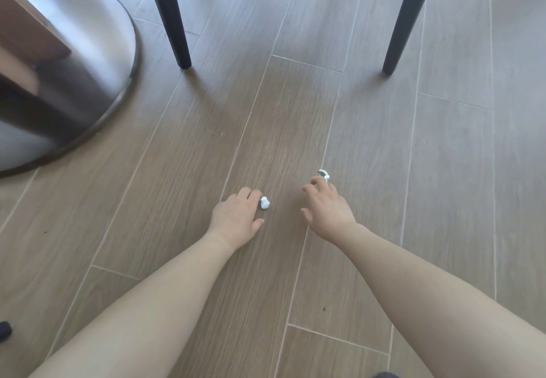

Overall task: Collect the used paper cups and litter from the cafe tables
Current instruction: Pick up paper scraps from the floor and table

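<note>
Two bits of white litter lie on the wood-look floor. A small crumpled paper wad (pixel 265 202) sits right at the fingertips of my left hand (pixel 236 218). The fingers bend down and touch it, and the thumb stays apart from it. A twisted white paper scrap (pixel 324 174) lies just past my right hand (pixel 328 209). That hand hovers with its fingers spread and loosely bent, holding nothing. Both forearms stretch forward from the bottom of the view.
A round metal table base (pixel 97 61) with a wooden column stands at the left. Two dark chair legs (pixel 174 23) (pixel 404 23) stand on the floor beyond the hands. Small crumbs dot the floor near the base. A dark shoe tip (pixel 4 330) shows at the lower left edge.
</note>
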Demonstrator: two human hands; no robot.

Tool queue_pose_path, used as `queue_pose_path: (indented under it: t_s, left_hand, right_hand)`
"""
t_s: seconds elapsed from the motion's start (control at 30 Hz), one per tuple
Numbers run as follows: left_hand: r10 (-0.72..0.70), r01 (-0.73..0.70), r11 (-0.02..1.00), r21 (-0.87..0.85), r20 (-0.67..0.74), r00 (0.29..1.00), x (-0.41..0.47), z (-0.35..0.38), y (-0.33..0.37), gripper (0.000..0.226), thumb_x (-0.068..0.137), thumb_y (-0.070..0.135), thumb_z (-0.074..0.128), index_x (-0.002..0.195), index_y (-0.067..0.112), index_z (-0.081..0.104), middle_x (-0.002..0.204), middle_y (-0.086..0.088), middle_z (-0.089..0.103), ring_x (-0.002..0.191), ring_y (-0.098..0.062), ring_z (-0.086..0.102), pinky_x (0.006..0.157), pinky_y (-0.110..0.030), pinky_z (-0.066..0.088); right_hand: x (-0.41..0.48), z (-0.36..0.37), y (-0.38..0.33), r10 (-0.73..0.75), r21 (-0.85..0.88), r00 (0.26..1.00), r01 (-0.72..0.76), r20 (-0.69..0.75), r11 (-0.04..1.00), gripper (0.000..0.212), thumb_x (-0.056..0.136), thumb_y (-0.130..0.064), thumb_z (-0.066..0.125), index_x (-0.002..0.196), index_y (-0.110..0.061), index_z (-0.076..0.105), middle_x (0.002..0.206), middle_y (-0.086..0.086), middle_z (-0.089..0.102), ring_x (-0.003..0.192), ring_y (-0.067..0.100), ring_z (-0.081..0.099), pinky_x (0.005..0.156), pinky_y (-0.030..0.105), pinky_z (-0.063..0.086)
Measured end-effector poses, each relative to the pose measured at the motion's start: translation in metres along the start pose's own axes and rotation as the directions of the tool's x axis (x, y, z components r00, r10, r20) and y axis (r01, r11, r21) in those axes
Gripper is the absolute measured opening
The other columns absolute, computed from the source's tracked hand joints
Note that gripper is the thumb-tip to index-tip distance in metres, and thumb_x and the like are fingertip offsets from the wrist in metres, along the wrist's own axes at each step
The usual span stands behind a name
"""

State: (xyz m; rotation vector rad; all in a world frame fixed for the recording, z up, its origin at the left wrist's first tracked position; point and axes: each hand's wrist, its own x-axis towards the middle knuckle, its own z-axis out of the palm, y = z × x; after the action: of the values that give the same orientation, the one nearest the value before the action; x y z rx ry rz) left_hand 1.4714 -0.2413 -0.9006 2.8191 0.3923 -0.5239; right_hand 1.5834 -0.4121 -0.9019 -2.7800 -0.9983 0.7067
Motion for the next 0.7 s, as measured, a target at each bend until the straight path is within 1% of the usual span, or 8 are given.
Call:
queue_pose_path:
  t_s: [0.17, 0.27, 0.33, 0.37, 0.43, 0.53, 0.6, 0.7]
  left_hand:
    - [0.077, -0.078, 0.997, 0.009, 0.08, 0.994, 0.01, 0.003, -0.002, 0.049, 0.087, 0.032, 0.057, 0.13, 0.025, 0.035, 0.129, 0.0, 0.039, 0.107, -0.022, 0.05, 0.069, -0.035, 0.047]
    - [0.131, -0.135, 0.99, 0.03, 0.108, 0.986, 0.02, 0.0, -0.003, 0.053, 0.088, 0.026, 0.055, 0.135, 0.026, 0.031, 0.14, 0.0, 0.03, 0.115, -0.023, 0.045, 0.077, -0.037, 0.049]
    - [0.163, -0.171, 0.984, 0.049, 0.135, 0.977, 0.024, -0.001, -0.001, 0.051, 0.089, 0.022, 0.054, 0.135, 0.025, 0.032, 0.142, 0.001, 0.03, 0.117, -0.023, 0.044, 0.081, -0.038, 0.049]
    - [0.171, -0.181, 0.982, 0.054, 0.148, 0.974, 0.025, -0.001, 0.0, 0.048, 0.089, 0.02, 0.053, 0.133, 0.024, 0.035, 0.14, 0.001, 0.031, 0.116, -0.023, 0.044, 0.081, -0.038, 0.049]
    - [0.169, -0.18, 0.982, 0.064, 0.155, 0.973, 0.027, -0.001, 0.004, 0.038, 0.089, 0.012, 0.051, 0.124, 0.021, 0.044, 0.134, 0.0, 0.036, 0.112, -0.023, 0.046, 0.078, -0.038, 0.048]
    - [0.158, -0.168, 0.985, 0.048, 0.163, 0.974, 0.028, 0.0, 0.01, 0.023, 0.089, 0.005, 0.046, 0.109, 0.016, 0.052, 0.119, -0.005, 0.045, 0.102, -0.025, 0.05, 0.071, -0.038, 0.045]
    - [0.154, -0.163, 0.986, 0.037, 0.179, 0.972, 0.028, 0.002, 0.013, 0.018, 0.091, 0.007, 0.043, 0.104, 0.014, 0.054, 0.112, -0.007, 0.048, 0.1, -0.027, 0.051, 0.069, -0.038, 0.042]
    - [0.135, -0.14, 0.99, 0.02, 0.176, 0.975, 0.026, 0.005, 0.011, 0.017, 0.092, 0.009, 0.044, 0.104, 0.015, 0.055, 0.109, -0.007, 0.049, 0.1, -0.027, 0.052, 0.068, -0.035, 0.039]
  right_hand:
    - [0.011, -0.002, 0.009, 0.044, -0.039, 0.999, -0.045, -0.032, 0.998, 0.039, 0.086, -0.022, 0.054, 0.121, -0.012, 0.04, 0.145, 0.01, 0.019, 0.127, 0.029, 0.025, 0.083, 0.044, 0.045]
    - [0.016, -0.001, 0.014, 0.074, -0.027, 0.997, -0.074, -0.01, 0.997, 0.051, 0.087, -0.021, 0.053, 0.132, -0.014, 0.03, 0.151, 0.01, 0.009, 0.135, 0.029, 0.014, 0.09, 0.045, 0.042]
    - [0.016, 0.001, 0.017, 0.094, -0.003, 0.995, -0.094, 0.03, 0.996, 0.057, 0.088, -0.02, 0.051, 0.137, -0.015, 0.023, 0.152, 0.009, 0.005, 0.138, 0.029, 0.011, 0.094, 0.044, 0.041]
    - [0.016, 0.002, 0.018, 0.095, 0.007, 0.995, -0.095, 0.044, 0.995, 0.056, 0.088, -0.02, 0.051, 0.137, -0.015, 0.024, 0.152, 0.008, 0.007, 0.137, 0.028, 0.013, 0.093, 0.044, 0.042]
    - [0.014, 0.004, 0.019, 0.08, 0.03, 0.996, -0.081, 0.05, 0.996, 0.047, 0.087, -0.016, 0.051, 0.131, -0.013, 0.033, 0.149, 0.008, 0.016, 0.132, 0.027, 0.023, 0.09, 0.043, 0.045]
    - [0.011, 0.007, 0.015, 0.049, 0.043, 0.998, -0.05, 0.038, 0.998, 0.036, 0.085, -0.009, 0.049, 0.121, -0.012, 0.044, 0.137, 0.006, 0.031, 0.119, 0.026, 0.035, 0.08, 0.04, 0.05]
    - [0.01, 0.01, 0.011, 0.018, 0.038, 0.999, -0.019, 0.036, 0.999, 0.037, 0.083, -0.004, 0.048, 0.119, -0.015, 0.046, 0.129, 0.005, 0.035, 0.113, 0.025, 0.039, 0.074, 0.038, 0.051]
    - [0.01, 0.012, 0.009, -0.014, 0.033, 0.999, 0.013, 0.041, 0.999, 0.047, 0.081, 0.002, 0.048, 0.123, -0.018, 0.044, 0.136, 0.002, 0.03, 0.118, 0.024, 0.036, 0.075, 0.04, 0.052]
